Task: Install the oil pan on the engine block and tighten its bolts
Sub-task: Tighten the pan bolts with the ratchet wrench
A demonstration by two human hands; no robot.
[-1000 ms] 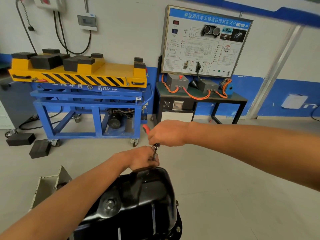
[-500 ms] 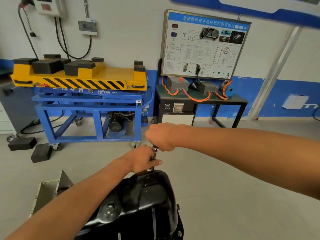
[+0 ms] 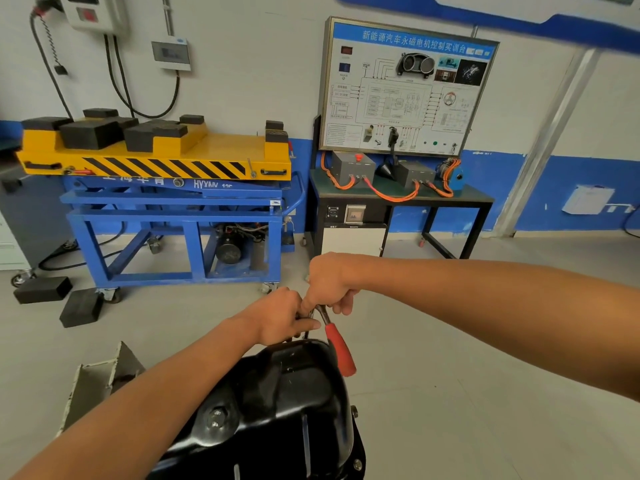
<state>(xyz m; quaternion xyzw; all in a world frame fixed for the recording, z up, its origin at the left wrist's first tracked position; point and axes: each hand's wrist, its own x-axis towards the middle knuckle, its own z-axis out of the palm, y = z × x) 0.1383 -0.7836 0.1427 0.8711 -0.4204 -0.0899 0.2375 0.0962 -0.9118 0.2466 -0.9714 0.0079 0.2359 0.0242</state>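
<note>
Black steel oil pan [image 3: 277, 403], with the ratchet [image 3: 341, 351] applied at its far edge.

Head view: the oil pan sits low in the centre, sump upward. The engine block under it is hidden, and two flange bolts [image 3: 354, 410] show on the right rim. The left hand [image 3: 280, 317] is at the pan's far edge with its fingers curled round the ratchet's socket end. The bolt there is covered. The right hand [image 3: 329, 282], just beyond and touching the left, pinches the bare metal shank near the head, not the red grip. The handle's long axis slants from the fingers down and right, toward the person, across the pan's far-right corner. The next swing probably calls for the right hand, the nearer one, to shift onto the red grip.
</note>
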